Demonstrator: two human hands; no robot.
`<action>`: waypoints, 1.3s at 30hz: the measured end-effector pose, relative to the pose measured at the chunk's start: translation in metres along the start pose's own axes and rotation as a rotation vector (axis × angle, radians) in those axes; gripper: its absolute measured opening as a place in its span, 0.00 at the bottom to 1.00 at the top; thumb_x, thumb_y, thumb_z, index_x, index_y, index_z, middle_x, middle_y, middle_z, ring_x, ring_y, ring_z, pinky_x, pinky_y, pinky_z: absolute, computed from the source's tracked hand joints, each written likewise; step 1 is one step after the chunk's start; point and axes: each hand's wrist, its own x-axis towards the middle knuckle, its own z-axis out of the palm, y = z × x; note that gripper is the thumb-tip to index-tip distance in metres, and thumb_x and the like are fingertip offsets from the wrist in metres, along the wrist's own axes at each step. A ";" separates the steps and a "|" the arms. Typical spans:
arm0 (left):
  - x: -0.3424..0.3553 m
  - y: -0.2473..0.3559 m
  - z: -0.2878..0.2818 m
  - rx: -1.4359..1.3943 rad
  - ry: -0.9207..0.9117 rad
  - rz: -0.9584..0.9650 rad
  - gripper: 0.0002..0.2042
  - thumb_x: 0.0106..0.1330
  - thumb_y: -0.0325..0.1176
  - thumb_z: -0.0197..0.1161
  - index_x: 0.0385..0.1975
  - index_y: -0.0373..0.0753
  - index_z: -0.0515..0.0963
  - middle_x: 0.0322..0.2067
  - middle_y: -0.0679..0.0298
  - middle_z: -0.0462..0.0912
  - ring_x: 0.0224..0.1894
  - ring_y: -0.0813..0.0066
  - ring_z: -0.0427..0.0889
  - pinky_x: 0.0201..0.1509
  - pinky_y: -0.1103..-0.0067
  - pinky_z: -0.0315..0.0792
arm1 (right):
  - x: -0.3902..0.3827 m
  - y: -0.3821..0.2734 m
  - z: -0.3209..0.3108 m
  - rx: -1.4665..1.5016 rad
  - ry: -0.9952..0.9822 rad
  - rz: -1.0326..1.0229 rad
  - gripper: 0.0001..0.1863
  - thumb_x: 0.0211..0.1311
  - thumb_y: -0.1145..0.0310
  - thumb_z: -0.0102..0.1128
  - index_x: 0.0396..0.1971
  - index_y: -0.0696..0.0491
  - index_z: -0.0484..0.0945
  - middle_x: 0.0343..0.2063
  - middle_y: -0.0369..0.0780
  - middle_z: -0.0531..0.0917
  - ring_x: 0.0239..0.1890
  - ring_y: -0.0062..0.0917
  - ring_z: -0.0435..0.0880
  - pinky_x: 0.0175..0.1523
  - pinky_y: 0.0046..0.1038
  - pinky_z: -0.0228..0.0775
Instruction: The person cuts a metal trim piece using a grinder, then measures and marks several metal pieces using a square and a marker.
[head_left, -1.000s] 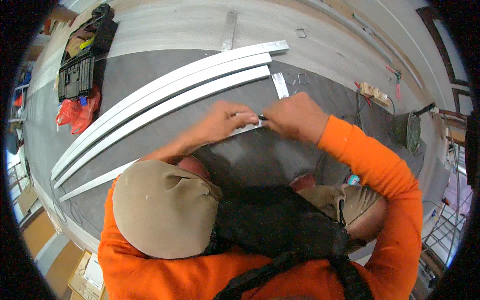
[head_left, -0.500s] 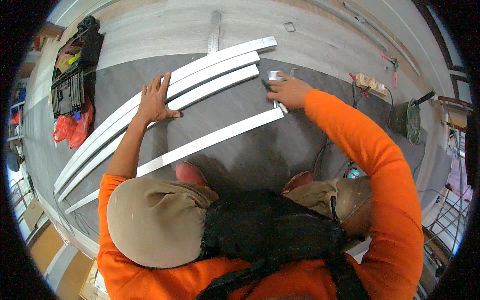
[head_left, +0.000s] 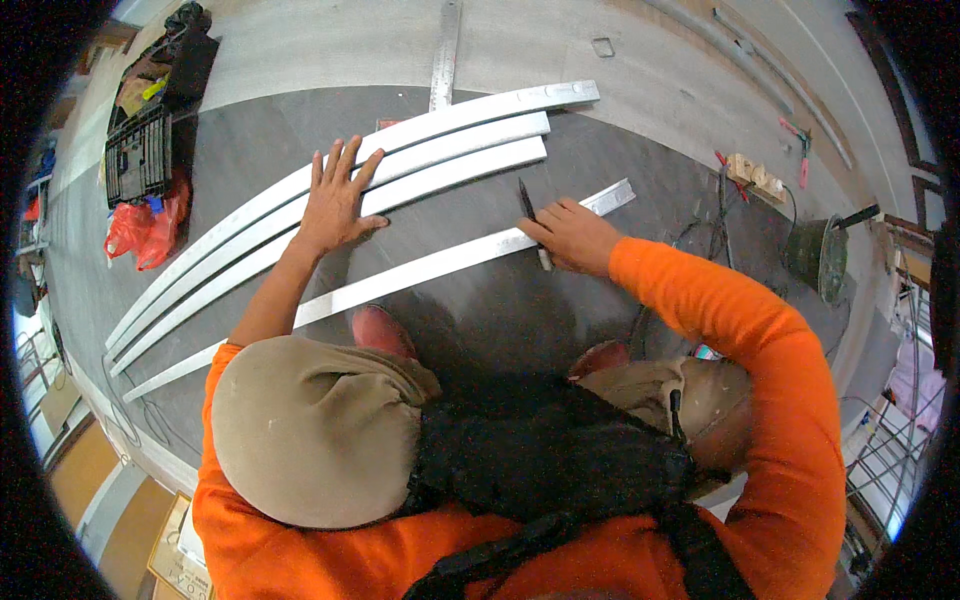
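My left hand lies with fingers spread across curved-looking pale metal strips. The far strip, a middle strip and a nearer strip lie side by side. My right hand is closed over a separate pale metal strip nearer to my feet. A slim pen-like tool with a dark pointed end crosses that strip beneath my right fingers, its pale end showing on the near side. A pale metal end section sticks out beyond my hand; whether it joins the strip is hidden.
A steel ruler lies beyond the strips. An open black toolbox and red plastic bag are at left. At right stand a power strip with cables and a dark bucket; red-handled pliers lie farther back.
My right hand has come nearer, onto the near strip, and pale metal now extends past it. My left hand stays on the strips. The whole view has shifted a little.
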 end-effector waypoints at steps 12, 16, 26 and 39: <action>-0.008 -0.064 -0.005 -0.277 0.139 -0.074 0.28 0.69 0.48 0.60 0.66 0.46 0.69 0.56 0.51 0.77 0.57 0.49 0.76 0.62 0.63 0.69 | 0.015 0.054 -0.076 0.031 0.302 0.388 0.19 0.62 0.63 0.64 0.52 0.48 0.75 0.45 0.46 0.80 0.56 0.42 0.77 0.63 0.39 0.65; -0.003 -0.081 -0.003 -0.407 -0.004 -0.210 0.22 0.69 0.48 0.60 0.56 0.40 0.75 0.49 0.51 0.80 0.52 0.50 0.79 0.55 0.63 0.72 | -0.002 0.121 -0.057 0.209 0.582 0.711 0.20 0.62 0.61 0.64 0.53 0.48 0.76 0.47 0.48 0.82 0.53 0.45 0.79 0.58 0.41 0.70; -0.017 -0.117 -0.047 -0.054 -0.333 -0.399 0.22 0.68 0.51 0.60 0.51 0.39 0.79 0.45 0.49 0.84 0.48 0.50 0.82 0.51 0.62 0.75 | 0.025 0.133 -0.084 0.280 0.543 0.724 0.20 0.63 0.61 0.63 0.55 0.44 0.75 0.52 0.45 0.82 0.56 0.43 0.80 0.59 0.39 0.71; 0.142 -0.039 -0.006 -0.176 -0.206 0.079 0.17 0.64 0.41 0.67 0.50 0.41 0.79 0.47 0.57 0.84 0.49 0.56 0.83 0.52 0.65 0.77 | -0.019 0.078 -0.070 0.209 0.400 0.525 0.16 0.63 0.69 0.60 0.51 0.49 0.76 0.49 0.44 0.81 0.54 0.42 0.79 0.57 0.39 0.72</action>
